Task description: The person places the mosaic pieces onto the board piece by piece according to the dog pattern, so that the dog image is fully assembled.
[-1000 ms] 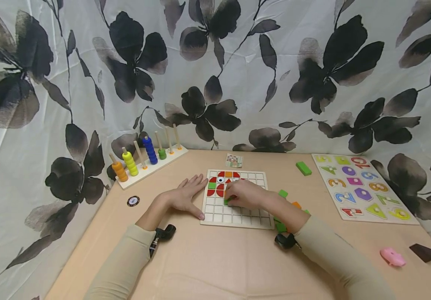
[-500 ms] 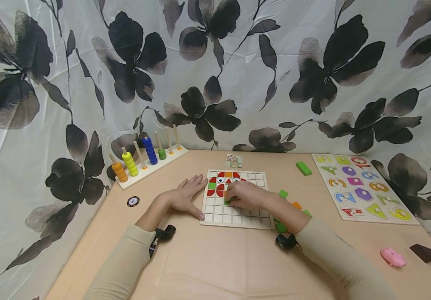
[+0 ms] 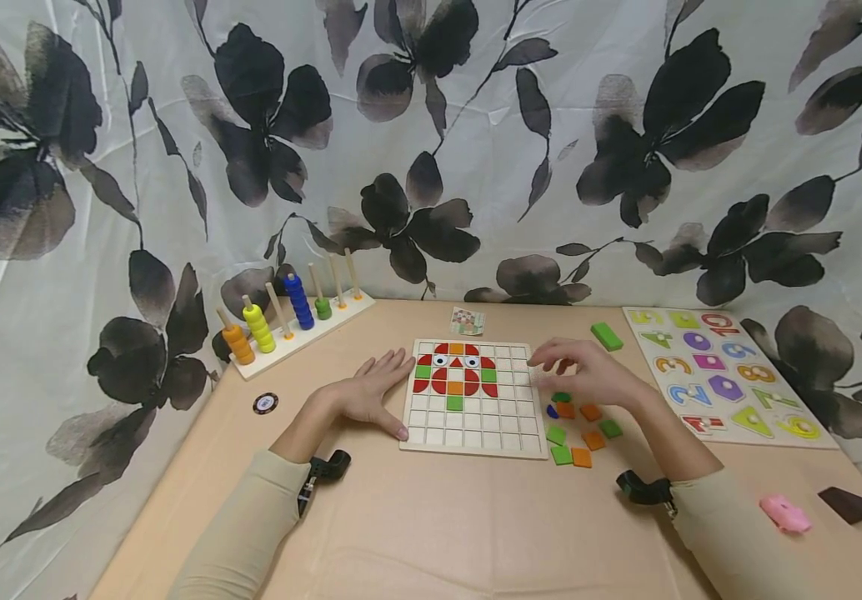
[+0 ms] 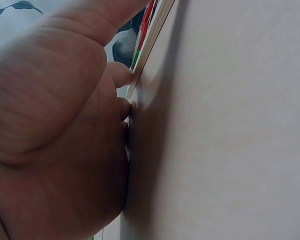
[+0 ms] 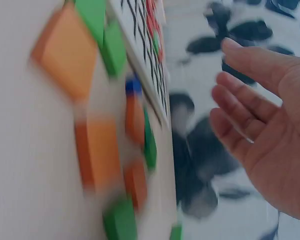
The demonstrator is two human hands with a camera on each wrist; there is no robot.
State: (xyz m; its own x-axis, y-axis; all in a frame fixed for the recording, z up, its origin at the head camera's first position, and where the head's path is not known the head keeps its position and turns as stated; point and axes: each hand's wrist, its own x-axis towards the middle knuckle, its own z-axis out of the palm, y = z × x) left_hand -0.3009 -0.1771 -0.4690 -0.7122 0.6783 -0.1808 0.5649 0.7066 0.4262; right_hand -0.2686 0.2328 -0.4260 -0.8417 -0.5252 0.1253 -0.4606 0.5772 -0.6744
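Observation:
A white grid board [image 3: 509, 421] lies in the middle of the table, with red, orange, green and eye-printed tiles forming a pattern in its upper left. One green square tile [image 3: 454, 403] sits just below an orange one. My left hand [image 3: 367, 393] rests with spread fingers along the board's left edge, its thumb at the lower left side. Over the loose tiles to the right of the board hovers my right hand [image 3: 592, 372]; its fingers are loosely bent and hold nothing in the right wrist view. Below it lie orange tiles [image 3: 593, 440], green tiles [image 3: 611, 428] and a blue piece [image 3: 553, 411].
A small picture card [image 3: 468, 322] lies behind the board. Back left stands a peg stacker [image 3: 307, 333] with coloured rings; a round black-and-white disc [image 3: 266, 402] is nearer. To the right are a green block [image 3: 607, 337], a number puzzle [image 3: 731, 383], a pink toy [image 3: 786, 514] and a dark piece [image 3: 853, 506].
My right hand has let go of the green square tile on the board and moved right, above the loose tiles. More of the pattern shows now. The left hand stays in place.

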